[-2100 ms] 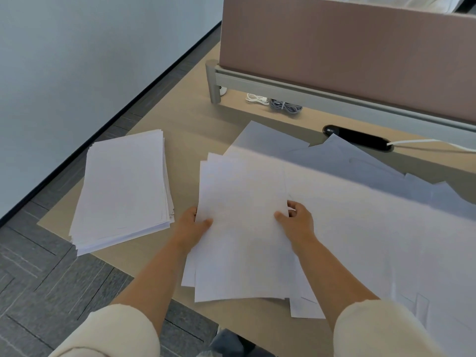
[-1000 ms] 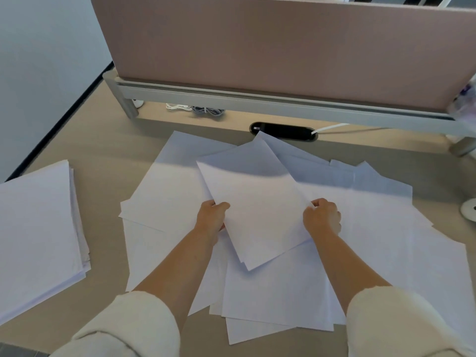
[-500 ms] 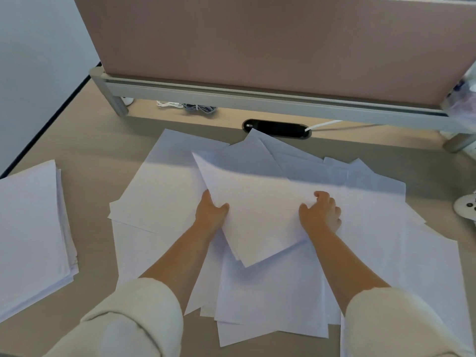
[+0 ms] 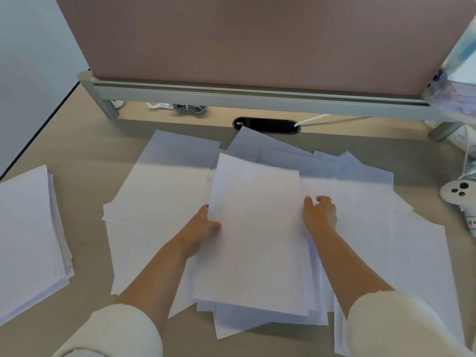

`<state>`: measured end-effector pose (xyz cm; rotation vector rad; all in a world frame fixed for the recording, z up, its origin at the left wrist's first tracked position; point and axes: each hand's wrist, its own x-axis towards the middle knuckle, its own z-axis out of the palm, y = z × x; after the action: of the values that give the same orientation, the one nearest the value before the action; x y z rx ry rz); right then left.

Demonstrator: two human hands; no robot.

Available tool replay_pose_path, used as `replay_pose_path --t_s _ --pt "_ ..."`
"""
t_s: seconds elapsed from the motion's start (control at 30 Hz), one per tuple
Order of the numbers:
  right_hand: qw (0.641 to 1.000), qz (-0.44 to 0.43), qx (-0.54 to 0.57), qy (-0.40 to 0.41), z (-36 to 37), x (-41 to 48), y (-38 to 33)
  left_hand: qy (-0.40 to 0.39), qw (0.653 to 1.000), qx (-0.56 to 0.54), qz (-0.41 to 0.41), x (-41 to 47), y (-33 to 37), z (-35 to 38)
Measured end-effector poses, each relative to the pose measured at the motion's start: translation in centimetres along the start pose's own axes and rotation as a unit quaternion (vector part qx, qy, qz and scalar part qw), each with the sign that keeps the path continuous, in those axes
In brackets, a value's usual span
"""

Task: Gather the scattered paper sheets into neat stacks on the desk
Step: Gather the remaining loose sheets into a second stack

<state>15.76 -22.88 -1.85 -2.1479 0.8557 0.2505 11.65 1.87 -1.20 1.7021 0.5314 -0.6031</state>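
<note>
Several white paper sheets [image 4: 164, 186] lie scattered and overlapping across the middle of the beige desk [image 4: 85, 161]. One top sheet [image 4: 255, 228] lies nearly straight on the pile. My left hand [image 4: 203, 228] grips its left edge, thumb on top and fingers hidden beneath. My right hand [image 4: 319, 213] rests by the sheet's right edge with loosely curled fingers holding nothing. A neat stack of sheets [image 4: 25, 233] sits at the desk's left end.
A pink divider panel [image 4: 257, 39] on a grey rail [image 4: 231, 95] closes the back of the desk. A black cable port [image 4: 265, 124] lies behind the papers, coiled cables [image 4: 177, 107] further left. A white controller [image 4: 457, 191] and power strip [image 4: 463, 135] sit at the right.
The top sheet has turned from a slanted angle to nearly straight on the pile. My right hand has come off the sheet to its right edge. My left hand keeps its grip.
</note>
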Motion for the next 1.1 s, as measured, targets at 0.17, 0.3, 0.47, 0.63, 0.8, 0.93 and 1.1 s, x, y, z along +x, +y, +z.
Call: replay_pose_path --t_s 0.17,0.3,0.47,0.63,0.8,0.93,1.1 --pt "0.998 0.021 0.053 0.001 -0.5 -0.5 0.9 0.045 0.99 0.132 -0.037 -0.5 -0.8 2.0" --pt "0.998 0.025 0.049 -0.007 -0.8 -1.3 1.7 0.056 0.962 0.261 -0.063 -1.1 -0.1 2.7" --pt "0.999 0.028 0.026 -0.022 -0.8 -2.2 2.3 0.039 0.933 0.347 -0.085 -1.4 0.1 2.9" --pt "0.999 0.025 0.03 -0.03 -0.9 -2.5 2.8 0.034 0.941 0.328 -0.078 -1.9 0.2 2.6" --pt "0.999 0.023 0.023 -0.034 -1.2 -3.2 3.2 0.062 0.952 0.294 -0.067 -2.0 0.0 2.5" --pt "0.998 0.022 0.015 -0.055 -1.6 -3.5 3.1 0.056 0.974 0.196 -0.099 -2.0 -0.2 2.8" --pt "0.997 0.014 0.0 -0.076 -1.2 -3.7 3.9 0.048 0.972 0.22 -0.075 -2.4 -0.4 2.7"
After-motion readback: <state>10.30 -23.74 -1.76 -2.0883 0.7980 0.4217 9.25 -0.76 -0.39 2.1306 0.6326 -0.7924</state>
